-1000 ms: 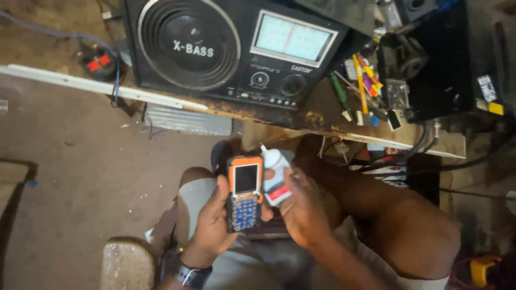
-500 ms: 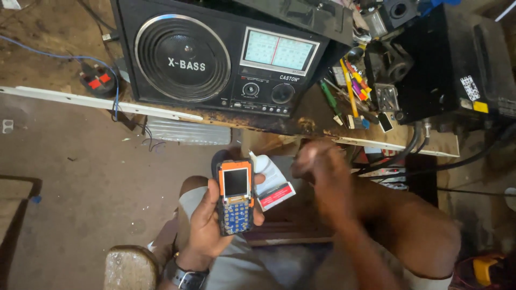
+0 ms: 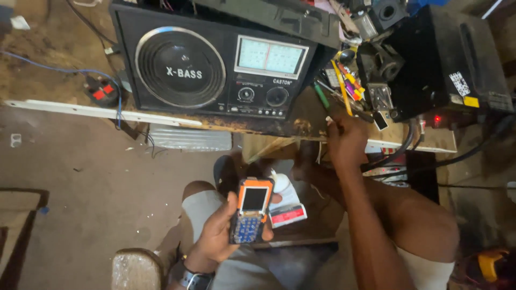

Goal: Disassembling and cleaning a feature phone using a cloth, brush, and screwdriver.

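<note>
- Left hand (image 3: 223,236) keeps its fingers wrapped round the orange phone (image 3: 251,215).
- Right hand (image 3: 346,142) has left the lap, now up among the worktop (image 3: 290,121) tools (image 3: 344,86); its grip unclear.

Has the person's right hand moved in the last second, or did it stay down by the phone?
Yes. The right hand has gone up from beside the orange phone to the workbench edge, by the tools right of the black radio.
</note>
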